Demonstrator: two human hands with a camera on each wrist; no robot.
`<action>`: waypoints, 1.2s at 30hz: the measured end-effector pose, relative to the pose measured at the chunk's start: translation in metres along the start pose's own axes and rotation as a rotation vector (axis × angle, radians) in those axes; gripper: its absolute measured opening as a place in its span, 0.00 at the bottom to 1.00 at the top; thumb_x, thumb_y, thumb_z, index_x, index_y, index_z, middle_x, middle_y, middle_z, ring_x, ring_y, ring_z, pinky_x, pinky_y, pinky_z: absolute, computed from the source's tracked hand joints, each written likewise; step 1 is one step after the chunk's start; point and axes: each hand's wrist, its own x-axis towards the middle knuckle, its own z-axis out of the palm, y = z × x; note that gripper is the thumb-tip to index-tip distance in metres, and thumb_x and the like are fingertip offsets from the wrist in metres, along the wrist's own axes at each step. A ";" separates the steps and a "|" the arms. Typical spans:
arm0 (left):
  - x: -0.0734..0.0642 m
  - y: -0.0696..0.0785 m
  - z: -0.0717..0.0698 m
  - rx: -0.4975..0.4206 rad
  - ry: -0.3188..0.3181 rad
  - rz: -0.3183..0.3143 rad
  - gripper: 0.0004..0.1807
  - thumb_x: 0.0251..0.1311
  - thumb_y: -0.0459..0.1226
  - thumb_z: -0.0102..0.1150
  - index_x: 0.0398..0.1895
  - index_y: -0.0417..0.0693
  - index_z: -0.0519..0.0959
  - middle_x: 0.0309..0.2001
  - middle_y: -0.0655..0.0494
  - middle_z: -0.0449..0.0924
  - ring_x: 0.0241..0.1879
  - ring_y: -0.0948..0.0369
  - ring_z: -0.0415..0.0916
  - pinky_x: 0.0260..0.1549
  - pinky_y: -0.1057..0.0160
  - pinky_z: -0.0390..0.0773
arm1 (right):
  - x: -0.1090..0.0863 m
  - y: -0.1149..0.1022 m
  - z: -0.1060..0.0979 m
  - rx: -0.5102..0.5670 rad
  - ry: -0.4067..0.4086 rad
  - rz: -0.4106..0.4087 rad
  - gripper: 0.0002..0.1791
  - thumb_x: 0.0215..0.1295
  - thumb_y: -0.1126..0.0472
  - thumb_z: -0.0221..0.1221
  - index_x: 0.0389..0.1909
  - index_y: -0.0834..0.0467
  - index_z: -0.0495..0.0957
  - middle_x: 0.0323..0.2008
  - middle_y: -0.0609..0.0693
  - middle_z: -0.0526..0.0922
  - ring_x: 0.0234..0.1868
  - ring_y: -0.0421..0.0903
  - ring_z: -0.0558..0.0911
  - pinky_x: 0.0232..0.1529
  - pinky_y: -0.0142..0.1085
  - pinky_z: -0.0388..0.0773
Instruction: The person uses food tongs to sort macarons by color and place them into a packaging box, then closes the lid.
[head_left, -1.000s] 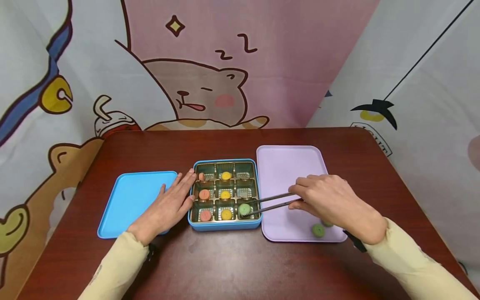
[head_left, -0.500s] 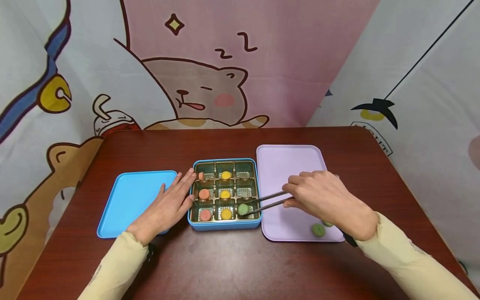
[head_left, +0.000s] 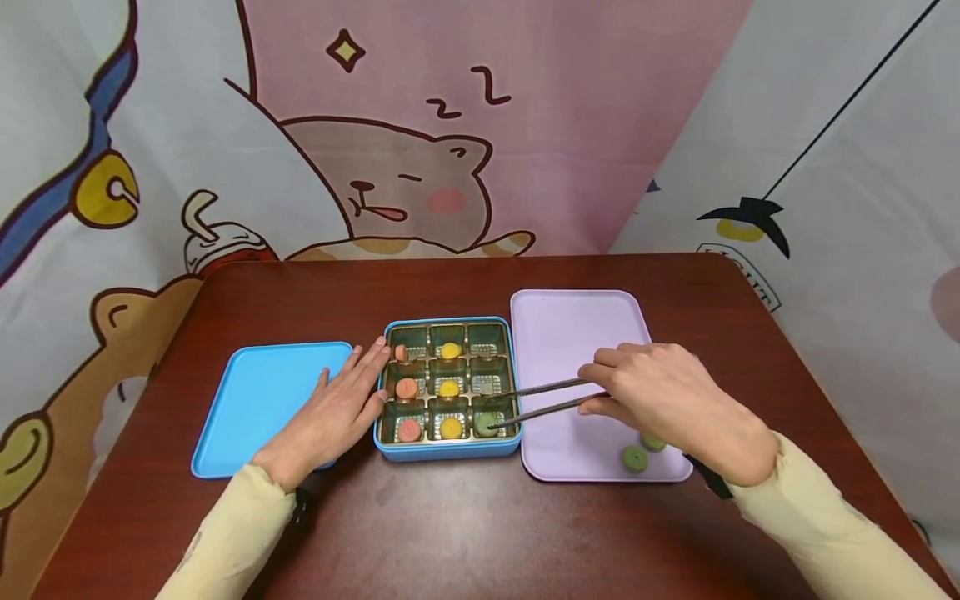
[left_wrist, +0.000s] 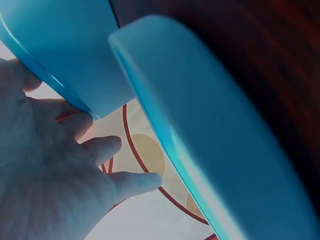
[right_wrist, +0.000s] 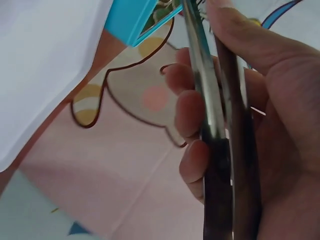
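Observation:
My right hand (head_left: 652,404) grips a pair of metal tongs (right_wrist: 205,80), which reach left over the purple tray into the blue box (head_left: 450,452). Spread apart, the tips of the tongs sit over the box's right column, one overlapping a round green cookie-like piece (head_left: 486,423) in the front right compartment. Fingers straight, my left hand (head_left: 330,408) rests against the box's left side; the box wall shows close to its fingers in the left wrist view. Inside, a gold divided insert has pink pieces (head_left: 407,388) down the left column and yellow pieces (head_left: 448,389) down the middle one.
A purple tray (head_left: 577,325) stands right of the box, with green pieces (head_left: 634,458) near its front right corner, beneath my right wrist. The blue lid (head_left: 262,392) lies left of the box, partly under my left hand. A patterned cloth hangs behind the brown table (head_left: 450,533).
The tongs' tips have spread and let go of the green piece, which now sits in the front right compartment. My right hand shifted left, then back right; the left stayed put.

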 end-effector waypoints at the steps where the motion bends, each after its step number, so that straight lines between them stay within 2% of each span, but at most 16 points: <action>1: 0.000 0.000 0.000 -0.002 -0.001 0.001 0.35 0.82 0.48 0.43 0.85 0.52 0.49 0.84 0.57 0.41 0.82 0.45 0.42 0.69 0.24 0.47 | -0.004 0.002 0.001 0.019 0.008 0.010 0.18 0.51 0.45 0.79 0.35 0.51 0.87 0.24 0.38 0.76 0.22 0.36 0.72 0.17 0.31 0.68; 3: -0.001 -0.001 0.001 -0.005 -0.002 0.003 0.35 0.82 0.48 0.44 0.85 0.52 0.49 0.84 0.57 0.41 0.82 0.45 0.42 0.68 0.24 0.47 | -0.013 0.008 0.003 0.047 0.032 0.028 0.19 0.53 0.43 0.77 0.38 0.52 0.88 0.26 0.39 0.79 0.22 0.35 0.72 0.18 0.30 0.68; 4: -0.001 -0.001 0.001 -0.006 -0.003 0.003 0.35 0.82 0.48 0.44 0.85 0.52 0.49 0.84 0.56 0.41 0.82 0.44 0.42 0.69 0.24 0.47 | -0.018 0.011 0.004 0.057 0.048 0.037 0.21 0.57 0.40 0.74 0.39 0.53 0.89 0.26 0.39 0.80 0.22 0.34 0.72 0.18 0.29 0.68; 6: -0.001 -0.001 0.001 -0.008 -0.004 0.004 0.35 0.82 0.48 0.43 0.85 0.52 0.49 0.84 0.56 0.41 0.82 0.44 0.42 0.69 0.24 0.46 | -0.027 0.017 0.008 0.079 0.093 0.051 0.27 0.65 0.32 0.63 0.40 0.54 0.89 0.27 0.40 0.80 0.22 0.33 0.71 0.17 0.28 0.66; 10: -0.001 -0.002 0.000 -0.007 -0.005 0.000 0.35 0.82 0.48 0.43 0.85 0.51 0.48 0.84 0.56 0.41 0.82 0.44 0.41 0.69 0.24 0.46 | -0.047 0.027 0.016 0.112 0.144 0.120 0.40 0.69 0.24 0.43 0.40 0.53 0.88 0.28 0.38 0.80 0.22 0.31 0.70 0.17 0.28 0.64; 14: -0.002 -0.002 -0.001 0.000 0.001 -0.005 0.35 0.82 0.49 0.42 0.85 0.52 0.48 0.84 0.57 0.40 0.82 0.45 0.41 0.69 0.24 0.46 | -0.064 0.035 0.019 0.127 0.114 0.227 0.31 0.62 0.28 0.61 0.42 0.52 0.87 0.29 0.36 0.78 0.24 0.30 0.69 0.18 0.29 0.64; 18: -0.002 -0.002 -0.002 -0.003 0.007 -0.003 0.35 0.82 0.48 0.42 0.85 0.53 0.48 0.84 0.58 0.40 0.82 0.45 0.41 0.69 0.24 0.46 | -0.077 0.042 0.021 0.134 0.117 0.286 0.24 0.52 0.39 0.75 0.44 0.51 0.87 0.31 0.34 0.78 0.25 0.30 0.71 0.20 0.30 0.66; 25: -0.003 -0.002 -0.001 -0.008 0.008 0.004 0.35 0.82 0.48 0.43 0.85 0.52 0.48 0.85 0.57 0.40 0.82 0.44 0.42 0.68 0.23 0.46 | -0.100 0.048 0.023 0.164 0.134 0.330 0.24 0.49 0.48 0.79 0.47 0.49 0.85 0.34 0.35 0.78 0.28 0.31 0.73 0.24 0.33 0.71; 31: -0.001 -0.001 0.000 -0.005 -0.002 0.006 0.35 0.82 0.48 0.42 0.86 0.52 0.47 0.85 0.57 0.40 0.82 0.44 0.41 0.68 0.23 0.46 | -0.122 0.052 0.025 0.259 0.115 0.389 0.26 0.50 0.55 0.80 0.52 0.47 0.83 0.35 0.34 0.75 0.31 0.31 0.72 0.30 0.24 0.68; 36: -0.001 -0.001 0.000 -0.006 -0.006 0.005 0.35 0.82 0.49 0.42 0.86 0.52 0.47 0.85 0.56 0.40 0.82 0.44 0.41 0.69 0.24 0.46 | -0.139 0.059 0.027 0.267 0.122 0.411 0.35 0.49 0.56 0.80 0.61 0.51 0.81 0.37 0.35 0.77 0.32 0.29 0.75 0.32 0.22 0.68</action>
